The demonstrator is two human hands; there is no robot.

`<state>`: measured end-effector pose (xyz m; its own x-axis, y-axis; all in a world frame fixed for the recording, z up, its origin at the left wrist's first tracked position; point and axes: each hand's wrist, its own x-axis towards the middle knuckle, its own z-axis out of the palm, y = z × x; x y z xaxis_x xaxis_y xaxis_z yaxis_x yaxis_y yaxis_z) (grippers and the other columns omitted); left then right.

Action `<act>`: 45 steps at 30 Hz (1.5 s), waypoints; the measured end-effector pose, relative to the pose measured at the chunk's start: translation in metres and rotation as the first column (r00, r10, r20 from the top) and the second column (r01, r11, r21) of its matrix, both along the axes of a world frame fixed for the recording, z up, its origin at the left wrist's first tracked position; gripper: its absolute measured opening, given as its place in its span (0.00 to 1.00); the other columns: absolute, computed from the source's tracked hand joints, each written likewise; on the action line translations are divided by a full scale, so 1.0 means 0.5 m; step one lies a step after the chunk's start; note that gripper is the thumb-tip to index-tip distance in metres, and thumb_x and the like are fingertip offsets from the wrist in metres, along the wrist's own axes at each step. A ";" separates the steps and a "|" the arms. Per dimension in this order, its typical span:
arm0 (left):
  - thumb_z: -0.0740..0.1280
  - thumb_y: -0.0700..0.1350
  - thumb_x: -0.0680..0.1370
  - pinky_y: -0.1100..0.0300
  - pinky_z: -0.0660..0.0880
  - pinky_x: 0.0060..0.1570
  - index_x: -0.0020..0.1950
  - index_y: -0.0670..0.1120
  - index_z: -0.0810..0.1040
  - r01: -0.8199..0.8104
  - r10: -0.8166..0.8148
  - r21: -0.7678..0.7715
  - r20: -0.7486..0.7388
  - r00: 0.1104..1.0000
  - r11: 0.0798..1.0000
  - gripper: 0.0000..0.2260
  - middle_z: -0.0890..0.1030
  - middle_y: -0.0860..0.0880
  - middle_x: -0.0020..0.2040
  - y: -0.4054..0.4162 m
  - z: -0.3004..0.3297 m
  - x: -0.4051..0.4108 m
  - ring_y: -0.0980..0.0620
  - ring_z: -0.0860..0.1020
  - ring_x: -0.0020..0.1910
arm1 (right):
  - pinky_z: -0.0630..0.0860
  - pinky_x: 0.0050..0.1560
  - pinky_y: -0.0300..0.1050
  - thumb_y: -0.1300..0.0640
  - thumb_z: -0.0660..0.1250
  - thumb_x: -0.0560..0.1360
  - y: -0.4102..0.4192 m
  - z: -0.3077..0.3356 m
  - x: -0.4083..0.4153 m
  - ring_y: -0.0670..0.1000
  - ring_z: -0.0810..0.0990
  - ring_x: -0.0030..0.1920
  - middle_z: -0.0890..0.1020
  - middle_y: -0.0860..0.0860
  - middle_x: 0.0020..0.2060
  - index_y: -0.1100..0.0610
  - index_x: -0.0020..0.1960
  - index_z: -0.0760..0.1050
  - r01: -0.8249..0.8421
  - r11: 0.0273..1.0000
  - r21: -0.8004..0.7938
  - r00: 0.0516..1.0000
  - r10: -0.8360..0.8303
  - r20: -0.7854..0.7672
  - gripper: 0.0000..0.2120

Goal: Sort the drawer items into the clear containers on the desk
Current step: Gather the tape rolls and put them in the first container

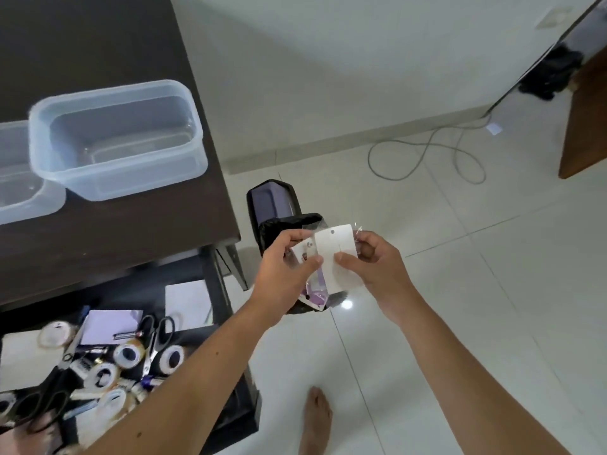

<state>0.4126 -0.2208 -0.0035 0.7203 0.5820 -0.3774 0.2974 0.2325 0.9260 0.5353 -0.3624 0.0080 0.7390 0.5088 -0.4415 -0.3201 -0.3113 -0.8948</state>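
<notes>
My left hand [285, 270] and my right hand [374, 261] both pinch small flat packets over the floor, right of the desk. A white card packet [335, 254] in clear wrap sits under my right thumb. My left thumb and fingers grip a smaller clear packet [303, 254] with purple print hanging below it. Two clear plastic containers, one whole [115, 139] and one cut by the left edge [19, 178], stand on the dark desk [108, 244]. The open drawer [98, 353] at lower left holds several tape rolls, scissors, batteries and paper.
A black bin [279, 215] with a dark liner stands on the white tile floor under my hands. A grey cable [427, 152] loops on the floor by the wall. A brown furniture edge [584, 126] is at far right. My bare foot [316, 418] shows at the bottom.
</notes>
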 end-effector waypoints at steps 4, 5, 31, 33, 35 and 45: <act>0.76 0.39 0.78 0.46 0.86 0.45 0.60 0.55 0.80 -0.079 0.079 0.005 -0.131 0.988 0.997 0.15 0.83 0.46 0.55 -0.012 -0.087 0.094 0.40 0.82 0.53 | 0.85 0.49 0.52 0.66 0.77 0.76 0.009 -0.093 0.082 0.56 0.86 0.51 0.88 0.54 0.53 0.55 0.60 0.82 -0.028 0.997 -0.078 0.999 0.030 0.019 0.15; 0.75 0.38 0.78 0.52 0.86 0.40 0.62 0.52 0.79 -0.106 0.104 -0.007 -0.148 0.984 0.994 0.15 0.83 0.46 0.55 -0.013 -0.107 0.113 0.43 0.83 0.52 | 0.85 0.50 0.54 0.65 0.76 0.77 0.014 -0.116 0.098 0.56 0.86 0.50 0.87 0.53 0.52 0.54 0.60 0.82 -0.043 0.994 -0.096 0.999 0.046 0.027 0.14; 0.74 0.41 0.80 0.47 0.72 0.74 0.72 0.51 0.75 -0.138 0.136 0.010 -0.253 0.958 0.990 0.21 0.78 0.53 0.71 0.034 -0.252 0.097 0.50 0.75 0.73 | 0.79 0.52 0.39 0.61 0.77 0.77 0.049 -0.263 0.135 0.46 0.87 0.51 0.87 0.46 0.56 0.52 0.61 0.84 -0.154 0.969 -0.194 0.983 0.169 0.065 0.14; 0.74 0.41 0.80 0.48 0.75 0.72 0.70 0.52 0.76 -0.133 0.128 -0.010 -0.220 0.967 0.991 0.20 0.80 0.54 0.68 0.032 -0.213 0.089 0.51 0.78 0.69 | 0.79 0.51 0.38 0.60 0.78 0.77 0.045 -0.221 0.124 0.45 0.87 0.49 0.87 0.45 0.55 0.51 0.60 0.84 -0.166 0.966 -0.198 0.979 0.186 0.087 0.14; 0.74 0.40 0.80 0.49 0.77 0.70 0.71 0.50 0.76 -0.127 0.120 -0.028 -0.172 0.978 0.992 0.21 0.81 0.54 0.66 0.033 -0.164 0.076 0.52 0.81 0.65 | 0.78 0.51 0.38 0.61 0.78 0.77 0.044 -0.170 0.108 0.45 0.87 0.48 0.87 0.46 0.54 0.51 0.60 0.84 -0.171 0.967 -0.189 0.972 0.197 0.125 0.13; 0.75 0.39 0.79 0.65 0.81 0.54 0.64 0.50 0.81 -0.043 0.029 0.146 0.102 0.994 0.988 0.15 0.87 0.53 0.55 0.064 0.087 -0.177 0.56 0.86 0.53 | 0.82 0.55 0.39 0.62 0.76 0.77 0.078 0.057 -0.105 0.47 0.87 0.51 0.88 0.47 0.51 0.50 0.59 0.84 -0.191 0.981 -0.024 0.941 0.190 0.281 0.12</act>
